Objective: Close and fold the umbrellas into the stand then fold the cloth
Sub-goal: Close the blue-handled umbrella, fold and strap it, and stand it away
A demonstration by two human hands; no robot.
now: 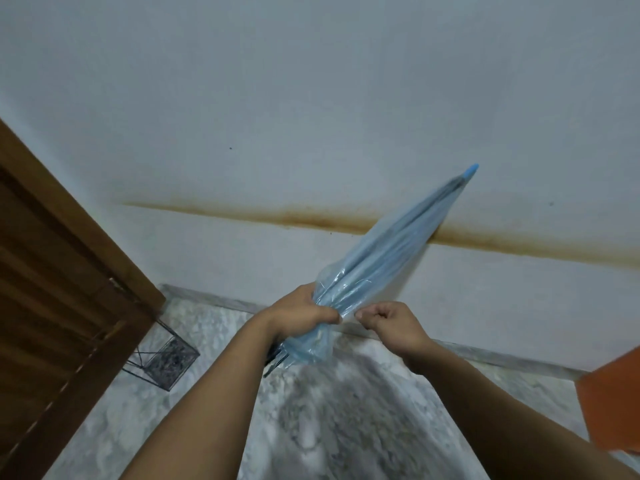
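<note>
A closed, translucent light-blue umbrella (pixel 384 258) slants up to the right, its blue tip near the wall. My left hand (pixel 301 311) grips the bunched canopy low down, near the handle end. My right hand (pixel 388 322) sits just right of that grip with fingers curled, pinching at something thin by the canopy edge, perhaps the strap; what it holds is too small to tell. A dark wire umbrella stand (pixel 162 358) stands on the floor by the door at lower left, with no umbrella visible in it.
A brown wooden door (pixel 59 271) fills the left side. The white wall (pixel 311 116) carries a brown stain line. An orange cloth or surface (pixel 613 400) shows at the right edge. Marble floor (pixel 329 427) lies below.
</note>
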